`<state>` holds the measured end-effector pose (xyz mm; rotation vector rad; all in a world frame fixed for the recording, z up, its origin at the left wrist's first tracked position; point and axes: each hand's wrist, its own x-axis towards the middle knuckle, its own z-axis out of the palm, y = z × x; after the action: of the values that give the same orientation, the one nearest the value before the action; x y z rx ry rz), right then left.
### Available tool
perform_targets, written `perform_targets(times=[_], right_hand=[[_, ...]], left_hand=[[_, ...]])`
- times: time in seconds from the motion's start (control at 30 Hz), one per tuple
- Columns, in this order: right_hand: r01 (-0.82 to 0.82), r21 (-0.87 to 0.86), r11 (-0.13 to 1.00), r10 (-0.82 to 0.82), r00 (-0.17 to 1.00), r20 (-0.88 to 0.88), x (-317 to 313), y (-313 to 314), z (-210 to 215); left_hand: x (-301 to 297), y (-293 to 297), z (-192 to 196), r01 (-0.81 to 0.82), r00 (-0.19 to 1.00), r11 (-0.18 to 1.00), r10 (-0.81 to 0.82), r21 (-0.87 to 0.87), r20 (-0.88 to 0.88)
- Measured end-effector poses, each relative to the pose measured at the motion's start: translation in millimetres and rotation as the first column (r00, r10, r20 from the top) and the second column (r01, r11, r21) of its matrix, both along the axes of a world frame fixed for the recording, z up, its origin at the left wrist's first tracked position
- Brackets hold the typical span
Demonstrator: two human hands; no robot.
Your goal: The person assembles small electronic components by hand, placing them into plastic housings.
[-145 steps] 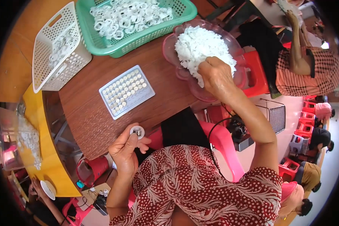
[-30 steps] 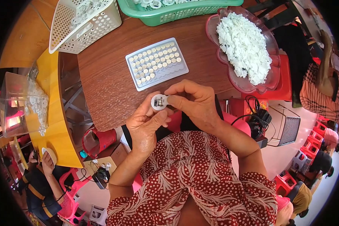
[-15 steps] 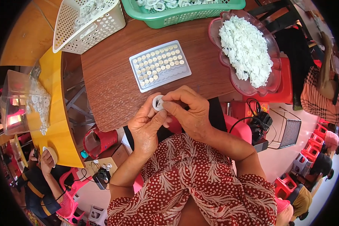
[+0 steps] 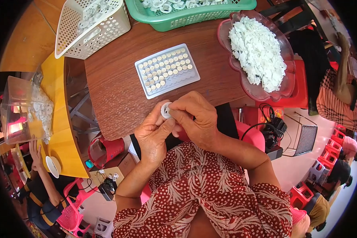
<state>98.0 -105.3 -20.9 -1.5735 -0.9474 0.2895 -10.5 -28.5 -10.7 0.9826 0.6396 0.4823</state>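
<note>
Both hands meet at the near edge of the brown wooden table (image 4: 119, 91). My left hand (image 4: 154, 137) grips a small white round plastic ring (image 4: 166, 110) between thumb and fingers. My right hand (image 4: 196, 119) pinches onto the same ring from the right, its fingertips covering part of it. Just beyond the hands lies a grey tray (image 4: 167, 70) filled with rows of small round metal discs. A pink scalloped bowl (image 4: 285, 85) heaped with small white pieces sits at the right.
A white perforated basket (image 4: 92, 27) and a green basket (image 4: 186, 18) of white rings stand at the table's far side. A clear box (image 4: 25, 109) of white rings rests on a yellow table at left. Other people sit at left and right.
My right hand came back from the pink bowl and joined the left at the ring. Over the last second both hands stayed together on the ring, fingers shifting slightly.
</note>
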Motion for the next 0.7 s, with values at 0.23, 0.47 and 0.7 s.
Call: perform_targets(times=[0.23,0.47,0.7], right_hand=[[0.009,0.020,1.000,-0.013,0.983,0.182,-0.6,-2.0,-0.5],[0.063,0.019,0.998,-0.066,0.958,0.279,-6.9,-3.1,0.1],[0.058,0.042,0.997,-0.067,0.967,0.245,-9.4,-1.8,-3.3]], left_hand=[[-4.8,0.2,-2.5,0.002,1.000,1.000,-0.002,0.013,0.003],[-5.5,-0.3,-1.9,0.011,1.000,1.000,-0.011,0.006,0.006],[-6.7,0.0,-10.1,-0.025,0.998,1.000,0.026,-0.007,0.049]])
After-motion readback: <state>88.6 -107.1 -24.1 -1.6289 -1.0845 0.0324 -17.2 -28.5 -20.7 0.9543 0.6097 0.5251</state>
